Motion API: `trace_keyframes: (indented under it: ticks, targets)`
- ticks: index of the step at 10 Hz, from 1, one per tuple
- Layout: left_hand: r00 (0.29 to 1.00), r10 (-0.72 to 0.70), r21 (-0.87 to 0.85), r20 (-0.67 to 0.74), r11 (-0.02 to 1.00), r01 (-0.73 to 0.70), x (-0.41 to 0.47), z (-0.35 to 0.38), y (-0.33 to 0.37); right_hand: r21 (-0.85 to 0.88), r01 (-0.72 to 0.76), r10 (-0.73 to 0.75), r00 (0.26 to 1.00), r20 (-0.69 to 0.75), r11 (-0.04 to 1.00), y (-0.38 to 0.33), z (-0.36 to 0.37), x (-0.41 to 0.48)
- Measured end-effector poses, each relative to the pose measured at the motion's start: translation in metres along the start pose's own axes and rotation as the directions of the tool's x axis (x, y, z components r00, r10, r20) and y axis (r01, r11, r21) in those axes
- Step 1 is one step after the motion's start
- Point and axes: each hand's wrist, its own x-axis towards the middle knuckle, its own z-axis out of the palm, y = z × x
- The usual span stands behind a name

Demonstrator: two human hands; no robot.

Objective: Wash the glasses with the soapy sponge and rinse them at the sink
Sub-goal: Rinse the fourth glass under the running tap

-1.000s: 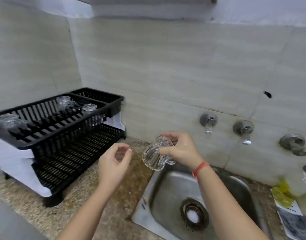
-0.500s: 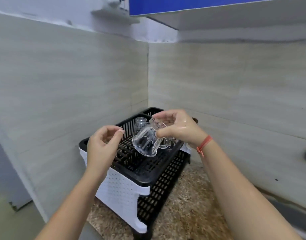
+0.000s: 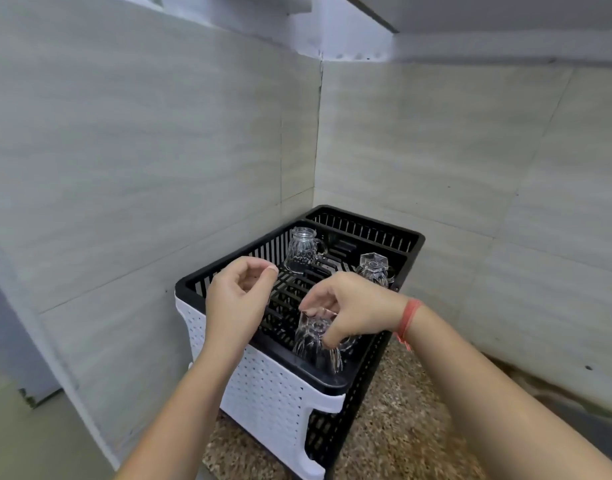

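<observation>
You had lowered the glass [image 3: 315,344] mouth-down into the rack [image 3: 193,282], its base pinched under the fingers [image 3: 311,301] of your right hand [image 3: 349,306], left hand [image 3: 238,299] loosely curled beside; seating it level before release mattered.

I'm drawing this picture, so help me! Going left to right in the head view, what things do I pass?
Left hand → glass with a handle → glass with its base up → red wristband. The held glass overlaps others, so skipped.
</observation>
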Motion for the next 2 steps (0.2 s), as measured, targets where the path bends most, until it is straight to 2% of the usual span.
trace_keyframes:
  ticks: [2]
  targets:
    - [1.000,0.015,0.020,0.025,1.000,-0.015,-0.0003,0.0051,-0.0009,-0.011,-0.007,0.007,0.998,0.062,1.000,0.0006,0.0019,-0.0089]
